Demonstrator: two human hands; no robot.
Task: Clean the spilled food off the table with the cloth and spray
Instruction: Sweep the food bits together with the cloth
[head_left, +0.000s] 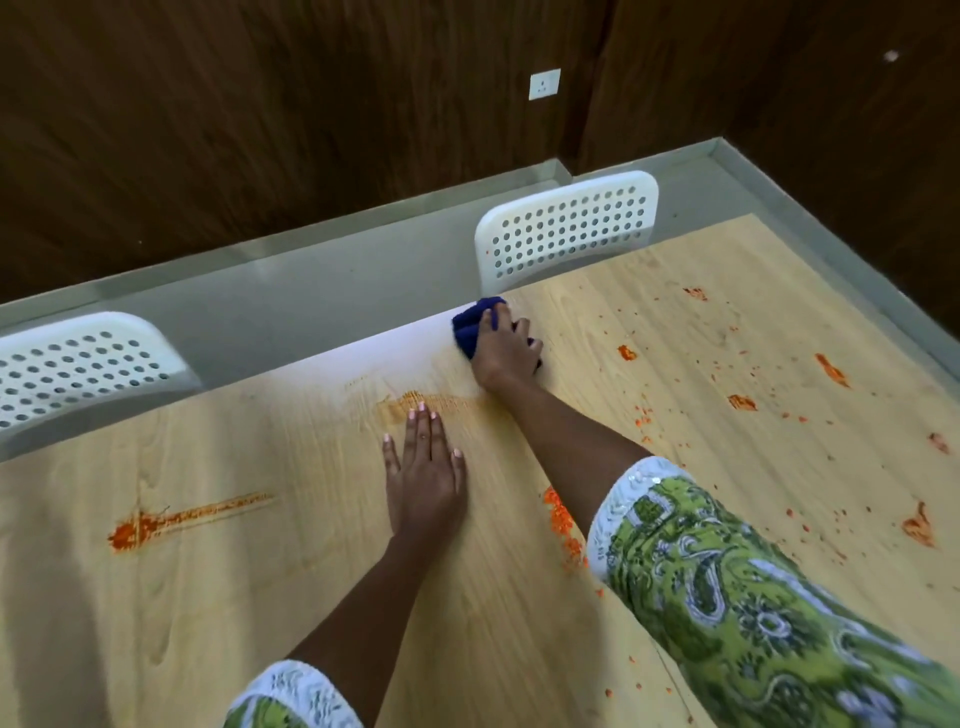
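My right hand grips a bunched dark blue cloth pressed on the light wooden table near its far edge. My left hand lies flat on the table, fingers spread, holding nothing. Just beyond its fingertips is a smeared orange patch. A long orange streak lies at the left. A pile of orange crumbs sits beside my right forearm, and several orange blobs and specks are scattered over the right side. No spray bottle is in view.
Two white perforated chairs stand at the table's far side, one at the left and one near the cloth. Grey floor and dark wooden walls lie beyond.
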